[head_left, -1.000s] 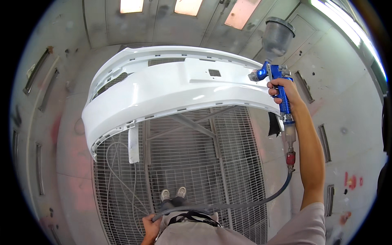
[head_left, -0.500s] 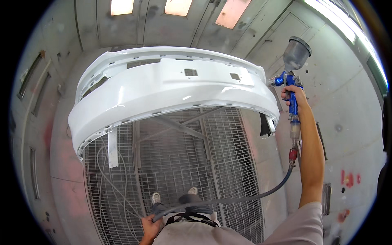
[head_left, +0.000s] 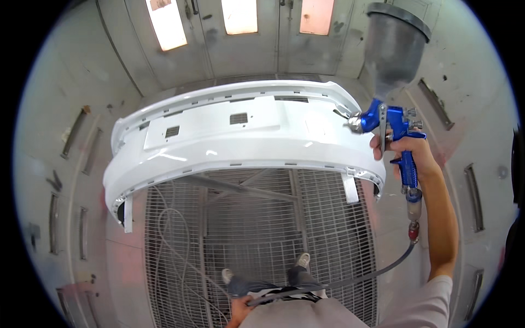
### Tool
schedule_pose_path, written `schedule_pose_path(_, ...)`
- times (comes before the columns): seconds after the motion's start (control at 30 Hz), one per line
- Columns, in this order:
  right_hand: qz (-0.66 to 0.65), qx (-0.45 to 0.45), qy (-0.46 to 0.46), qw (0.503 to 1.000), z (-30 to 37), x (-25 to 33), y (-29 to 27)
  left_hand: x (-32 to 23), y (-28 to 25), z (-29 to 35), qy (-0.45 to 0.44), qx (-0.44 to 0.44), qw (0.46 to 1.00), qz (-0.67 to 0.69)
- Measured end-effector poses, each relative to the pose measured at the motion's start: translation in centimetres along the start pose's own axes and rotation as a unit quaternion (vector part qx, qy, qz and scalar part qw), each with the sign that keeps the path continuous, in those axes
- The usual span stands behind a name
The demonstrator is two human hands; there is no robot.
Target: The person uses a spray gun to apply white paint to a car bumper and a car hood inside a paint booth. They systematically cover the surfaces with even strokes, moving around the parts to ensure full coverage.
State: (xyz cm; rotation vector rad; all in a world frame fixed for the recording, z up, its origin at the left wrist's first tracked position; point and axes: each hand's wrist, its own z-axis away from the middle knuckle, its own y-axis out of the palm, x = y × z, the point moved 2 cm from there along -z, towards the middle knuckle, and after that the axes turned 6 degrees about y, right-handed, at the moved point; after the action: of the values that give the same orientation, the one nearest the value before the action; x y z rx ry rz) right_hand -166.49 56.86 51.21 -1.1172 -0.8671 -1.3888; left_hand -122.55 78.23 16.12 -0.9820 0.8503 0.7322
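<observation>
My right hand (head_left: 413, 153) is wrapped round the handle of a blue spray gun (head_left: 403, 164), fingers at its trigger. A grey gravity cup (head_left: 395, 52) tops the gun, and its silver nozzle (head_left: 354, 123) points left, over the right end of a glossy white car bumper (head_left: 229, 145). From the gun's foot a grey air hose (head_left: 377, 270) curves down and across my waist. Low in front of me, my left hand (head_left: 239, 311) is closed on that hose; its fingers are partly hidden. The bumper rests on a metal stand (head_left: 240, 189), most of which is hidden behind it.
Steel floor grating (head_left: 257, 227) lies under my feet, with a thin loose hose (head_left: 186, 229) coiled on the left. Grey booth walls with narrow vents (head_left: 474, 197) stand on both sides. Doors with bright windows (head_left: 239, 16) close the far end.
My view has shifted, and the bumper now shows its other end beside the gun. The spray gun is nearer to me and larger in view. Both hands keep their grips.
</observation>
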Motion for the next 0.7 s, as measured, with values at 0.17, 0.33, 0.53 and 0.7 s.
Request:
schedule_pose_path(0.17, -0.009, 0.159, 0.028, 0.987, -3.5, -1.3, -3.7, -7.4, 6.9, 0.0, -0.022, -0.025, 0.998, -0.051)
schedule_pose_path(0.33, 0.072, 0.224, 0.034, 0.971, -8.4, -1.4, -4.4, -10.8, 10.8, 0.1, -0.026, -0.077, 0.997, -0.015)
schedule_pose_path(0.53, 0.096, 0.161, -0.041, 0.981, -15.1, 0.7, -3.4, -12.7, 13.0, 0.6, -0.079, -0.177, 0.981, 0.004)
schedule_pose_path(0.7, 0.096, 0.133, -0.058, 0.985, -18.8, 2.4, -3.3, -10.5, 14.1, 2.0, -0.138, -0.304, 0.941, 0.057)
